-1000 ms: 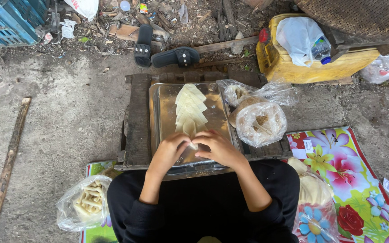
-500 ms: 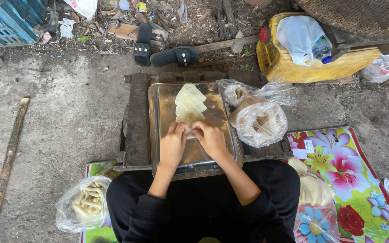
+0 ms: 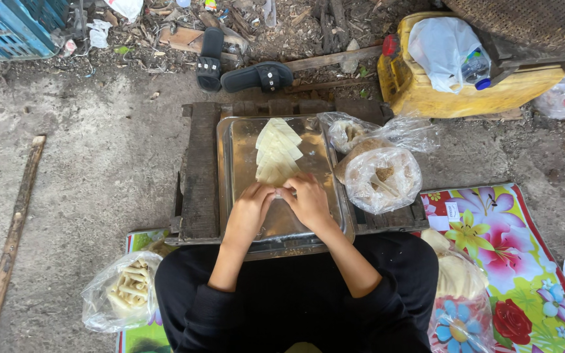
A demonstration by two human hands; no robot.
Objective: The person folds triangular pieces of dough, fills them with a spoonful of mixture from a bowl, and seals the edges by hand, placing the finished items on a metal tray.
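I sit over a steel tray [image 3: 230, 176] set on a dark wooden pallet [image 3: 199, 170]. On the tray lies a fanned row of pale yellow wrappers [image 3: 277, 151], thin, pointed sheets overlapping one another, running from the far end toward me. My left hand [image 3: 251, 209] and right hand [image 3: 308, 201] meet at the nearest wrapper, fingertips of both pressed down on its near edge, knuckles almost touching. Just right of the tray sit 2 clear plastic bags [image 3: 382, 176].
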